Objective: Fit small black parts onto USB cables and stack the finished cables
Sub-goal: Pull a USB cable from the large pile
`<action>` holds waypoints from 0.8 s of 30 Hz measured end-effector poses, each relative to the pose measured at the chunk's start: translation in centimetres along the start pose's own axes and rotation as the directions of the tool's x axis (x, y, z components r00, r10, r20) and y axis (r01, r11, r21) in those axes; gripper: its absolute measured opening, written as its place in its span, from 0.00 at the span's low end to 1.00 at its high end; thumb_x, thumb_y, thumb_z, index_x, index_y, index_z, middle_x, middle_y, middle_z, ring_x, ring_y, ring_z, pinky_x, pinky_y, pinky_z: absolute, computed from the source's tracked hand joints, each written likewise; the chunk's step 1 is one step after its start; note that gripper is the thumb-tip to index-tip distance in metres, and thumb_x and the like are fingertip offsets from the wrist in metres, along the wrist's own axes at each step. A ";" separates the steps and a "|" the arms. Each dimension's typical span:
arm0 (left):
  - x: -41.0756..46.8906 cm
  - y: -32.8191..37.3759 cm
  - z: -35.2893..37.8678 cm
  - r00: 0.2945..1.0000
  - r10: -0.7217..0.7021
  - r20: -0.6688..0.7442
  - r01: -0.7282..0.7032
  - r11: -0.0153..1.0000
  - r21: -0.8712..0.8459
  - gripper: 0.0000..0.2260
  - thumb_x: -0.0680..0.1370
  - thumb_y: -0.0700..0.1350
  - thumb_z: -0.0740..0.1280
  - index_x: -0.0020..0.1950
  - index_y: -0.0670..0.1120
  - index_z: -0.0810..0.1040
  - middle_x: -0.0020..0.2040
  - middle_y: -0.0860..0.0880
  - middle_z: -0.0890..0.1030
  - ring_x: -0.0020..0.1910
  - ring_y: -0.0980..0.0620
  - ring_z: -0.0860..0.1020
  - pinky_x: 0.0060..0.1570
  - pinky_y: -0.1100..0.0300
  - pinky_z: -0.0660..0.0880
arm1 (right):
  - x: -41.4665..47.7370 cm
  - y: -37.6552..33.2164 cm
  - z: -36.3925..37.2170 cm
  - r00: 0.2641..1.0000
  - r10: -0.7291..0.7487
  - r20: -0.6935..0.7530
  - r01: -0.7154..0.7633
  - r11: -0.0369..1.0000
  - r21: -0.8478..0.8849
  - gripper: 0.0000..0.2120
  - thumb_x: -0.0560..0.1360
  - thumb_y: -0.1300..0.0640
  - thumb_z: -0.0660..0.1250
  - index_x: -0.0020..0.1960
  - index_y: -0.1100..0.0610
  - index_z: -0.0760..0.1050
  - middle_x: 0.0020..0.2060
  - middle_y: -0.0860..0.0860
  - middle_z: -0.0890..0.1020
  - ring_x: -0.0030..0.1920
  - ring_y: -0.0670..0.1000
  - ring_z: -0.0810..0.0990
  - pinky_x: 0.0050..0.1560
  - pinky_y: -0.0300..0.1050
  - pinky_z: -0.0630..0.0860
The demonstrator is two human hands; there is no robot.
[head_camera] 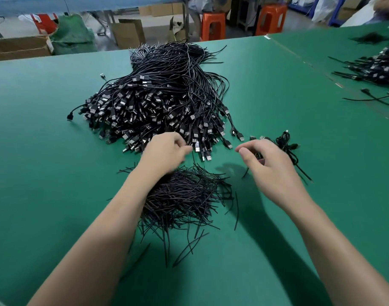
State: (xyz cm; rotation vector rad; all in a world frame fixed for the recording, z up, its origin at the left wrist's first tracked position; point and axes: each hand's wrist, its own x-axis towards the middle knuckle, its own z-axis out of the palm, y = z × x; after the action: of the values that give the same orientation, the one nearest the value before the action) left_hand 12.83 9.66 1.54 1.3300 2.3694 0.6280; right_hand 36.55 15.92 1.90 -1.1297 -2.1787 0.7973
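A large heap of black USB cables (158, 100) lies on the green table (45, 151), plugs pointing toward me. A pile of thin black ties (184, 195) sits in front of it, partly under my left forearm. My left hand (164, 151) hovers at the heap's near edge, fingers curled and pinching a thin black strand. My right hand (268, 166) is to the right, fingers curled over a small dark part that is mostly hidden. A small bundle of coiled cables (286, 144) lies just beyond my right hand.
Another spread of cables (374, 69) lies at the far right of the table, with a person's hand at the top right corner. Past the far table edge stand cardboard boxes (127, 32), orange stools (213, 25) and a green sack (72, 34).
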 end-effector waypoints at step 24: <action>-13.9 5.6 2.0 0.672 0.696 -0.254 -0.708 0.704 0.057 0.04 0.79 0.37 0.70 0.51 0.41 0.85 0.43 0.45 0.85 0.44 0.43 0.82 0.49 0.52 0.79 | -9.7 -8.2 -4.1 0.585 -0.549 0.597 -0.689 0.052 0.722 0.17 0.85 0.51 0.61 0.42 0.58 0.78 0.26 0.48 0.57 0.26 0.45 0.55 0.24 0.36 0.54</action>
State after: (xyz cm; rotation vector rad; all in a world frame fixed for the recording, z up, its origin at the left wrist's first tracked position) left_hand 24.71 0.64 4.01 2.2856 1.9176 1.1154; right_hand 39.94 4.83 8.59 0.1055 -1.0761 2.8192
